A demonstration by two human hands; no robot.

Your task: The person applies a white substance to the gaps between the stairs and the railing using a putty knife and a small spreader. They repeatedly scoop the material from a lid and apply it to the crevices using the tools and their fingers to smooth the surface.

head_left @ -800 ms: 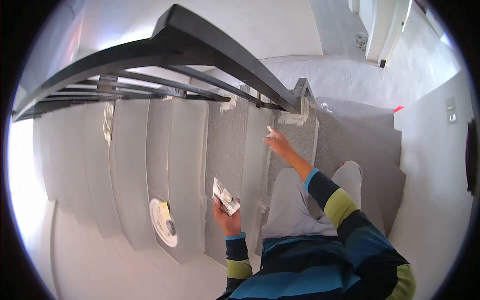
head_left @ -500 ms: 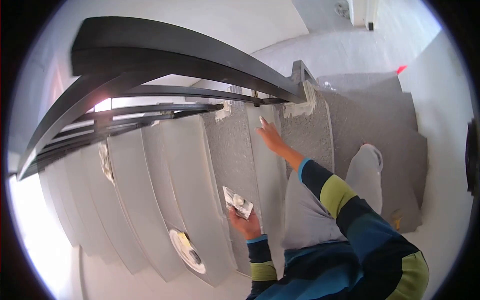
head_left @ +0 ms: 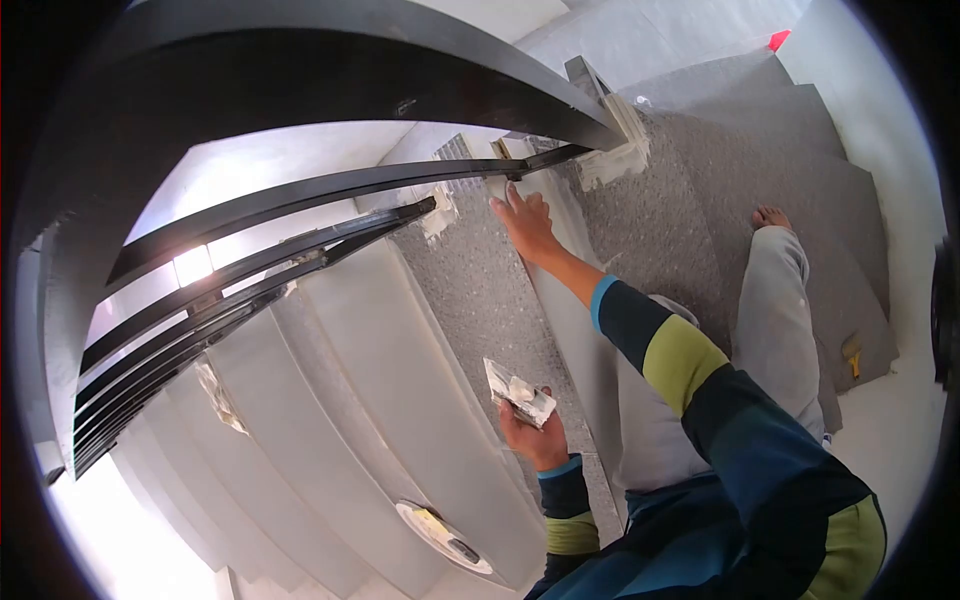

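My left hand (head_left: 535, 440) grips a flat putty scraper (head_left: 505, 388) with a lump of white putty on its face. Its handle is hidden by my fingers. Above the stair tread (head_left: 470, 270), my right hand (head_left: 528, 228) reaches to the foot of the black railing (head_left: 330, 205). The index finger stretches out towards the stair riser beside a small railing post (head_left: 514, 170); the other fingers are partly bent and no tool shows in them. White putty (head_left: 440, 212) is smeared around one railing foot, and more putty (head_left: 625, 150) surrounds the thicker post.
A whitish oval lid or plate (head_left: 445, 538) with a yellow-and-black tool on it lies on a lower step. A yellow-handled brush (head_left: 852, 357) rests on the upper steps at right. The black handrail (head_left: 330, 70) curves close overhead. My bare foot (head_left: 770, 217) stands on a higher tread.
My view has shifted, with the handrail now nearer. My right hand has moved up to the railing foot, its index finger closer to the post. The left hand still holds the scraper.
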